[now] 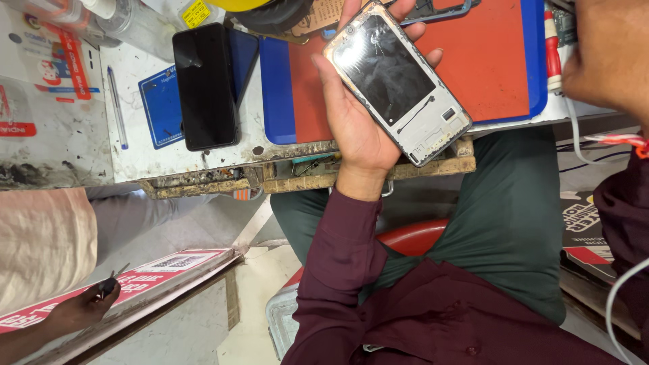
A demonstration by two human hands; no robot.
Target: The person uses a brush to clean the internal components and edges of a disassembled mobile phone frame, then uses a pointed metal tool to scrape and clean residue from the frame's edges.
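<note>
My left hand (355,118) holds an opened phone body (399,81) with a silver frame and a cracked dark inner panel, tilted above the red and blue work mat (483,61). Fingers wrap its far edge and my thumb lies along its near side. My right hand (605,54) is at the upper right edge, over the mat's corner near a red-handled tool (553,51); its fingers are cut off by the frame, so what it grips is not visible.
A black phone (206,84) lies on a small blue pad (162,108) on the worn white bench, with a pen (116,108) to its left. Another person's hand (84,307) at lower left holds a small tool. A white cable (574,132) hangs at right.
</note>
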